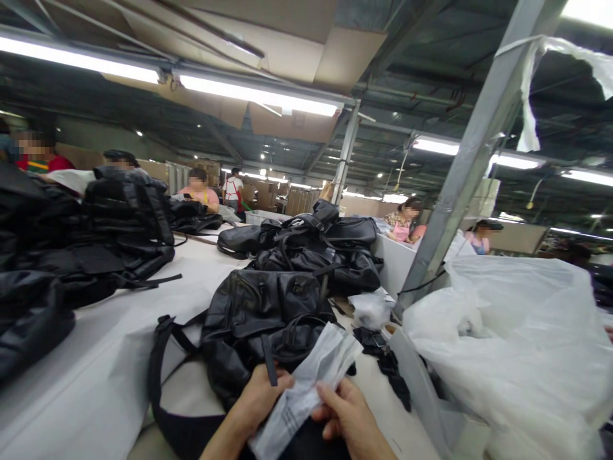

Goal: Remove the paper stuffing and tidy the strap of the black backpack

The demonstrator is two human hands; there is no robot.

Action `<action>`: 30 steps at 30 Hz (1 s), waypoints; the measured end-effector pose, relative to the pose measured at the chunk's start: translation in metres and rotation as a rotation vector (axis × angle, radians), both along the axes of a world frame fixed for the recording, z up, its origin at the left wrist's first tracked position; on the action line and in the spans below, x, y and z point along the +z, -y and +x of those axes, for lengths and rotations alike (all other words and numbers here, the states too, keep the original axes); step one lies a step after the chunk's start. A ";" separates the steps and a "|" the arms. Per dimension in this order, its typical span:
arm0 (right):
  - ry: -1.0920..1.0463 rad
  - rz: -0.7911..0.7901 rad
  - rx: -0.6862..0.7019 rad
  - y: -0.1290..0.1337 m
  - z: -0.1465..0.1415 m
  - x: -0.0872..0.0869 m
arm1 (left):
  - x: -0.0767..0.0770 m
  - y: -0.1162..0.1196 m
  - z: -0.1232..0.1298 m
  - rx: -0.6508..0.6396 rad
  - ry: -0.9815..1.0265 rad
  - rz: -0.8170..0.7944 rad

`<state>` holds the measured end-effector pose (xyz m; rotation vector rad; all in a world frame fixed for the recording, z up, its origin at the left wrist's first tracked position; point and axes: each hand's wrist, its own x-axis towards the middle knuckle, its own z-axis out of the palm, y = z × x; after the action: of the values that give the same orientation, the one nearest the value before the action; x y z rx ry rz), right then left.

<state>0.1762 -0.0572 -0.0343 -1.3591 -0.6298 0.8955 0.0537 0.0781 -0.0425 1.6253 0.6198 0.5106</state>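
Clear plastic sleeve [306, 377] lies between both hands, above the black backpack [268, 306]; long axis diagonal, near-left to far-right. Right hand [347, 409] pinches its right edge, thumb on top. Left hand [265, 390] is curled against its left edge behind a hanging strap end [269, 361]; fingers mostly hidden, can't tell what it grips. Backpack body sits just ahead of left hand, shoulder strap [160, 364] looped to its left. Room: widest bare tabletop [115, 345] left of that loop; right of right hand, narrow gap, then black straps [395, 380].
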 end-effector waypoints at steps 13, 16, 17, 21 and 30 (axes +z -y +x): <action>-0.201 0.193 -0.114 0.043 0.039 0.019 | 0.006 0.005 0.001 0.036 0.137 -0.172; -0.189 0.188 -0.113 0.050 0.048 0.034 | 0.002 0.004 0.000 0.036 0.133 -0.184; -0.202 0.182 -0.115 0.051 0.050 0.039 | 0.002 0.004 -0.001 0.038 0.131 -0.178; -0.151 0.145 -0.114 0.048 0.047 0.045 | 0.003 0.002 -0.004 -0.002 0.138 -0.156; 0.054 0.185 0.112 0.016 -0.009 0.032 | 0.007 0.014 0.000 -0.034 0.167 -0.072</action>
<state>0.1671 -0.0737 -0.0023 -1.1938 -0.8176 0.8693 0.0541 0.0643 -0.0360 1.5047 0.4800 0.5863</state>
